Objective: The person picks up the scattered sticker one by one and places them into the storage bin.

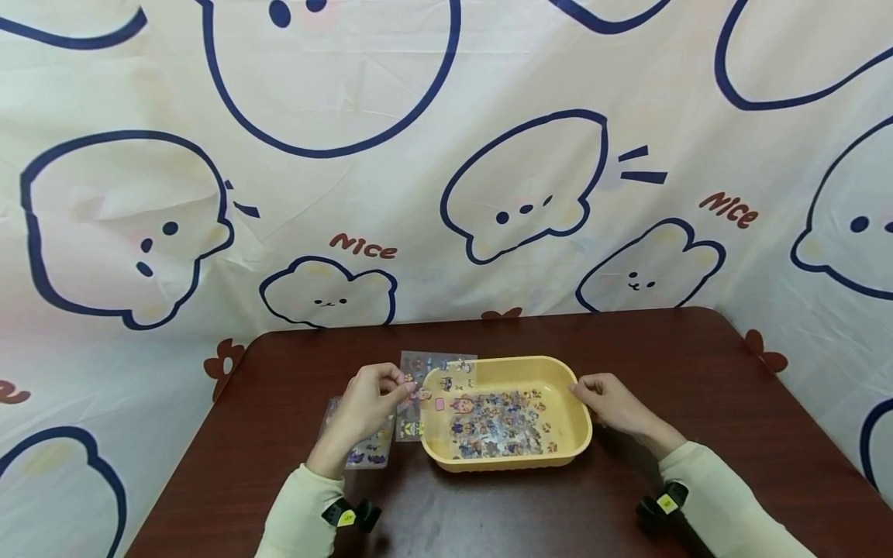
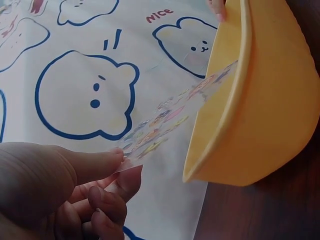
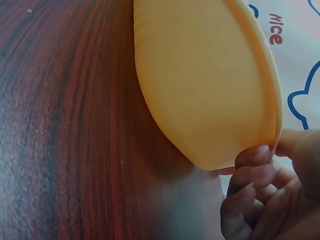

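Note:
My left hand (image 1: 371,401) pinches the edge of a clear sticker sheet (image 2: 172,115) between thumb and index finger. The sheet slants over the left rim of a yellow plastic basin (image 1: 558,376), its far end inside. My right hand (image 1: 614,399) holds the basin's right rim, with the thumb on one side and curled fingers on the other, as the right wrist view shows. Many small colourful cartoon stickers (image 1: 505,422) show within the basin; whether they lie loose or on sheets I cannot tell.
Another clear sticker sheet (image 1: 418,360) lies on the table, partly behind the basin. One more sheet (image 1: 373,453) is partly hidden below my left hand. The dark brown wooden table (image 1: 230,480) meets a white curtain (image 1: 418,194) with cartoon outlines.

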`<act>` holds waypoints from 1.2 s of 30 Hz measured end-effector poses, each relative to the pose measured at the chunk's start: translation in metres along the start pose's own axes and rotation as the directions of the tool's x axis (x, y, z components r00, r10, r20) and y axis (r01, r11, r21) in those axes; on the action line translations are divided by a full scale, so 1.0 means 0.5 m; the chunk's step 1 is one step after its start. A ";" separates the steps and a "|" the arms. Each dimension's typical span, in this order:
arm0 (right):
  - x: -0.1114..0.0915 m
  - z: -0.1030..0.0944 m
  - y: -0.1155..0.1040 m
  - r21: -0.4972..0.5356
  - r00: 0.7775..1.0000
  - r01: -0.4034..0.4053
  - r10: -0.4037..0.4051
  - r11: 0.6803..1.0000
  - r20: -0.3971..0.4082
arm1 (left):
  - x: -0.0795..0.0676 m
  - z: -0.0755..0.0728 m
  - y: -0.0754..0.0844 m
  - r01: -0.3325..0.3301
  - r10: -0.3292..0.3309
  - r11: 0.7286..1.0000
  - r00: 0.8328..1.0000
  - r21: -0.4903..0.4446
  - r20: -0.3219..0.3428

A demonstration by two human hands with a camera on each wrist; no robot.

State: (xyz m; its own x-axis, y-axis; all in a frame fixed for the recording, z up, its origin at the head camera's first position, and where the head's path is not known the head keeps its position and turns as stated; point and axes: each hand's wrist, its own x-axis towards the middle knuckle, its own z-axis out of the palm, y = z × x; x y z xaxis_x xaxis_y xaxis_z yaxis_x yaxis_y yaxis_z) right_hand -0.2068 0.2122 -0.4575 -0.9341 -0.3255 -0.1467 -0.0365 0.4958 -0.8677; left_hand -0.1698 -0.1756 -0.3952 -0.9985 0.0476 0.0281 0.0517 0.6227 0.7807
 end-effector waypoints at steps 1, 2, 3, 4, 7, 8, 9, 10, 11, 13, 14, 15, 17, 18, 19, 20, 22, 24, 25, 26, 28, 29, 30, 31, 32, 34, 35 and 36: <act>0.000 0.000 0.000 -0.001 1.000 0.001 -0.001 1.000 -0.001 | 0.001 0.002 0.001 0.001 -0.001 1.000 1.000 -0.002 0.001; 0.000 0.000 0.001 -0.001 1.000 0.002 -0.002 1.000 -0.001 | 0.001 0.005 0.002 0.003 -0.003 1.000 1.000 -0.003 0.003; 0.000 0.000 0.001 -0.002 1.000 0.003 -0.003 1.000 -0.002 | 0.003 0.007 0.003 0.006 -0.006 1.000 1.000 -0.005 0.006; 0.000 0.000 0.001 -0.002 1.000 0.003 -0.003 1.000 -0.001 | 0.004 0.010 0.003 0.009 -0.009 1.000 1.000 -0.006 0.010; 0.000 -0.001 0.001 0.001 1.000 0.003 -0.003 1.000 0.000 | 0.007 0.017 0.007 0.014 -0.014 1.000 1.000 -0.009 0.020; 0.000 -0.001 0.000 0.003 1.000 0.003 -0.003 1.000 0.001 | 0.008 0.020 0.007 0.011 -0.011 1.000 1.000 -0.010 0.022; 0.000 -0.001 0.000 0.004 1.000 0.004 -0.004 1.000 0.002 | 0.009 0.022 0.008 0.007 -0.007 1.000 1.000 -0.010 0.024; -0.001 -0.001 -0.001 0.005 1.000 0.005 -0.005 1.000 0.003 | 0.010 0.025 0.009 0.000 0.000 1.000 1.000 -0.009 0.025; -0.001 -0.001 -0.001 0.006 1.000 0.007 -0.007 1.000 0.004 | 0.011 0.028 0.009 -0.005 0.005 1.000 1.000 -0.007 0.027; -0.001 -0.001 -0.002 0.008 1.000 0.011 -0.011 1.000 0.007 | 0.014 0.034 0.010 -0.008 0.009 1.000 0.999 -0.007 0.034; -0.001 -0.001 -0.002 0.008 1.000 0.013 -0.013 1.000 0.008 | 0.014 0.037 0.010 -0.009 0.009 1.000 0.999 -0.009 0.037; -0.001 -0.001 -0.002 0.007 1.000 0.013 -0.014 1.000 0.009 | 0.015 0.039 0.010 -0.008 0.008 1.000 0.999 -0.009 0.040; 0.000 -0.001 -0.002 0.008 1.000 0.011 -0.011 1.000 0.011 | 0.016 0.044 0.010 -0.005 0.006 1.000 0.999 -0.007 0.048; 0.000 -0.001 -0.001 0.008 1.000 0.009 -0.009 1.000 0.011 | 0.016 0.046 0.010 -0.005 0.005 1.000 0.999 -0.004 0.050; 0.001 -0.001 -0.001 0.009 1.000 0.002 -0.002 1.000 0.011 | 0.016 0.048 0.010 -0.006 0.006 1.000 0.999 0.002 0.050; 0.001 -0.001 -0.001 0.009 1.000 -0.004 0.004 1.000 0.010 | 0.016 0.050 0.010 -0.009 0.009 1.000 0.999 0.007 0.051; 0.002 0.000 -0.001 0.010 1.000 -0.017 0.017 1.000 0.008 | 0.016 0.053 0.010 -0.016 0.015 1.000 0.998 0.013 0.054; 0.002 0.000 -0.001 0.009 1.000 -0.022 0.022 1.000 0.007 | 0.016 0.057 0.010 -0.023 0.022 0.999 0.998 0.022 0.053; 0.002 0.000 -0.002 0.011 1.000 -0.025 0.024 1.000 0.007 | 0.016 0.059 0.010 -0.025 0.023 0.999 0.998 0.026 0.054; 0.001 0.000 -0.003 0.013 1.000 -0.023 0.023 1.000 0.007 | 0.016 0.060 0.010 -0.025 0.024 0.999 0.998 0.030 0.056; 0.000 -0.001 -0.003 0.014 1.000 -0.018 0.018 1.000 0.010 | 0.016 0.063 0.010 -0.026 0.023 0.999 0.998 0.039 0.060; 0.000 -0.001 -0.003 0.015 1.000 -0.017 0.016 1.000 0.012 | 0.016 0.065 0.010 -0.022 0.019 0.999 0.998 0.043 0.061; 0.000 -0.001 -0.003 0.017 1.000 -0.019 0.019 1.000 0.013 | 0.016 0.065 0.010 -0.016 0.013 0.999 0.998 0.046 0.064; 0.000 -0.001 -0.003 0.015 1.000 -0.016 0.015 1.000 0.015 | 0.015 0.066 0.011 -0.012 0.009 0.999 0.998 0.047 0.067; 0.000 -0.001 -0.002 0.015 1.000 -0.017 0.017 1.000 0.016 | 0.015 0.067 0.012 -0.008 0.004 0.999 0.998 0.049 0.070; 0.000 -0.002 0.000 0.007 1.000 -0.016 0.016 1.000 0.017 | 0.015 0.069 0.013 -0.010 0.006 0.999 0.997 0.051 0.077; 0.001 -0.002 0.001 0.006 1.000 -0.019 0.019 1.000 0.017 | 0.015 0.070 0.014 -0.011 0.007 0.999 0.997 0.048 0.081; 0.001 -0.002 0.002 0.001 1.000 -0.014 0.014 1.000 0.018 | 0.014 0.071 0.015 -0.012 0.009 0.999 0.996 0.046 0.085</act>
State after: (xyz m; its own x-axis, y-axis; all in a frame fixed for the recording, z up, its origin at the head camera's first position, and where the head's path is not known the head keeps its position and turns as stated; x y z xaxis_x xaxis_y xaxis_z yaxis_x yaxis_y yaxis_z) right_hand -0.2076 0.2133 -0.4578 -0.9280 -0.3327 -0.1676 -0.0226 0.4994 -0.8661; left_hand -0.1760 -0.1429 -0.4115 -0.9927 0.1190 -0.0182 0.0650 0.6571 0.7510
